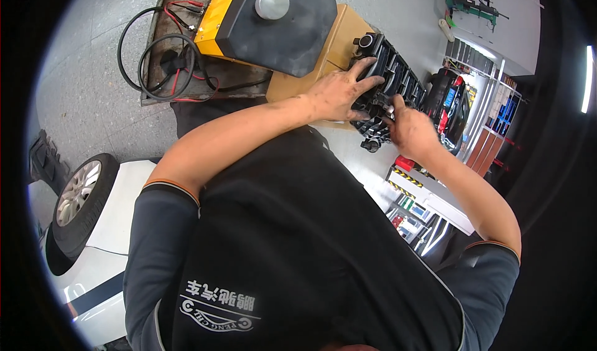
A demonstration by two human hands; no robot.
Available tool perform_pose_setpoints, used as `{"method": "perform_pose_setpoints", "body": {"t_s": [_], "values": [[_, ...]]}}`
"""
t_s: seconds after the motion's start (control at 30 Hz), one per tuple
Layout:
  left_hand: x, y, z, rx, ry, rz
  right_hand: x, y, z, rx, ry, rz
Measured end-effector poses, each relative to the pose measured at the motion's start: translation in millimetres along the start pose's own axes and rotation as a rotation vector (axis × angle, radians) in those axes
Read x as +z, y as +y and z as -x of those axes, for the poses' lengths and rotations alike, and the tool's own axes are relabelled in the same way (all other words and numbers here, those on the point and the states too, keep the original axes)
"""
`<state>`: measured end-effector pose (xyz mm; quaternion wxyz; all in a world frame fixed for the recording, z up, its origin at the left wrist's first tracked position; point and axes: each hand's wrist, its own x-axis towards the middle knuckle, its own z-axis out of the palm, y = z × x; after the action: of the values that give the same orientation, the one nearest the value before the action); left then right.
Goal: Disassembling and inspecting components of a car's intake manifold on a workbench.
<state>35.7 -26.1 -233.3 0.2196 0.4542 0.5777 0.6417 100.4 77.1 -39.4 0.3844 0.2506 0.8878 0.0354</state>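
Note:
A black ribbed plastic engine part (404,80), which looks like an intake manifold, rests partly on a cardboard box (346,37). My left hand (342,93) lies across its near end with the fingers spread and stretched over the black surface. Against the same end, my right hand (413,130) is closed, its thumb raised and its fingers curled. A small shiny piece (390,109) shows by the right fingertips. What those fingers grip is mostly hidden and too small to name.
Left of the box stands a yellow and black machine (280,27) with a silver knob. Coiled black and red cables (171,65) lie on a worn metal tray (163,15). A white car (109,220) is at lower left; a dark car (457,108) is at far right.

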Motion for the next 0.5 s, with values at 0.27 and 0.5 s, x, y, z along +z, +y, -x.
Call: {"method": "perform_pose_setpoints", "body": {"t_s": [0.27, 0.5], "values": [[5.0, 3.1, 1.4, -0.053, 0.052, -0.121, -12.4, -24.0, 2.8, 0.493, -0.211, -0.672], [9.2, -0.6, 1.4, -0.092, -0.011, -0.142, -18.3, -12.7, -8.0, -0.063, -0.123, 0.120]]}}
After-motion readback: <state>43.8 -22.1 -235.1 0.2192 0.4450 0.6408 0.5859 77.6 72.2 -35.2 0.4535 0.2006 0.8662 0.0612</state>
